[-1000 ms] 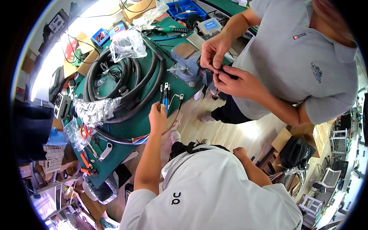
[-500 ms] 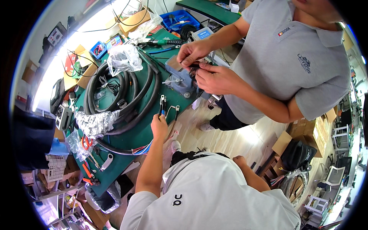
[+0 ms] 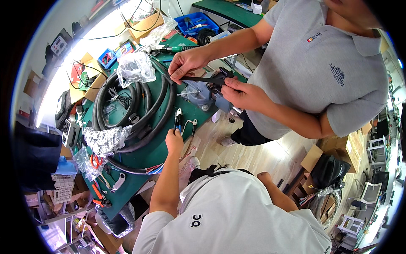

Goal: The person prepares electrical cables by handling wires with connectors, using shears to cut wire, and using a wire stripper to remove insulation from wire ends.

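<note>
My left hand (image 3: 174, 141) is closed round a few insulated cable ends, whose metal cable lugs (image 3: 179, 112) stick up above my fingers. Another lug-ended wire (image 3: 194, 123) stands just to their right. My right hand (image 3: 264, 178) hangs low at my right side; its fingers are too small and hidden to read. Across the table corner a co-worker stretches a black strip (image 3: 199, 79) between two hands, beside a grey-blue bench vise (image 3: 198, 94). Left of my hand lies a thick black cable (image 3: 159, 134) in a coil, its coloured inner wires (image 3: 155, 167) fanning out near my forearm.
On the green table (image 3: 141, 154) lie crumpled foil wrap (image 3: 106, 139), a clear plastic bag (image 3: 136, 67), orange-handled pliers (image 3: 96, 161) and other tools. A blue tray (image 3: 196, 23) stands at the back. Cardboard boxes (image 3: 338, 150) and a black bag (image 3: 330, 169) are on the floor at right.
The co-worker's hands have moved apart, one going left, and the black strip now shows stretched between them. My left hand has shifted slightly, still holding the cables.
</note>
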A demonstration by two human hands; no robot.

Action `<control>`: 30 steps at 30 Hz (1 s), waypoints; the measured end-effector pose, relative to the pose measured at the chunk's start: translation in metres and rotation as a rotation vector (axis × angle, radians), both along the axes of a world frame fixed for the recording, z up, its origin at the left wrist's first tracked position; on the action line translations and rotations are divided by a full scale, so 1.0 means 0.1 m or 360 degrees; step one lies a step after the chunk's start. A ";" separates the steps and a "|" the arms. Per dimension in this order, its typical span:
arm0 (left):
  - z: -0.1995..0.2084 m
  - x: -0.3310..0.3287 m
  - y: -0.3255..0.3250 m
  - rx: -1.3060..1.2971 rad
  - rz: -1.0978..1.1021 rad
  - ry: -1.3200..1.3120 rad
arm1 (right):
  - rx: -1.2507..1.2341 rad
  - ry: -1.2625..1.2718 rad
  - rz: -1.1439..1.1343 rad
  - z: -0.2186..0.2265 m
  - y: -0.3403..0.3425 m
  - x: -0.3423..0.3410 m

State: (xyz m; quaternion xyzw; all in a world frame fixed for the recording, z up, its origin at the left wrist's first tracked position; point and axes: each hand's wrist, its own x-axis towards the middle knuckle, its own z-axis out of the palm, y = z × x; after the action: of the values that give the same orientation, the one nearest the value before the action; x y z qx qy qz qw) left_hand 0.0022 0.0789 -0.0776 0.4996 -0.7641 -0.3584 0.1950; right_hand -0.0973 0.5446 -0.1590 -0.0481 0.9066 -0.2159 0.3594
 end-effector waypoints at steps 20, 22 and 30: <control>-0.13 0.04 -0.09 0.0193 -0.0008 0.0036 | 0.0037 -0.0072 -0.0111 0.20 -0.14 0.02; -0.09 0.03 -0.09 0.0227 0.0006 0.0050 | 0.0010 -0.0084 -0.0119 0.18 -0.13 0.02; 0.16 -0.05 -0.10 0.0133 0.0032 0.0247 | -0.0032 -0.0134 -0.0154 0.14 -0.06 0.00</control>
State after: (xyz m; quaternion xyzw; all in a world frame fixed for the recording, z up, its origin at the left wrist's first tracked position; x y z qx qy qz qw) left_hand -0.0028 0.0688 -0.0616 0.4855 -0.7261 -0.4257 0.2363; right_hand -0.0971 0.5384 -0.1449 0.0013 0.8898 -0.2439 0.3858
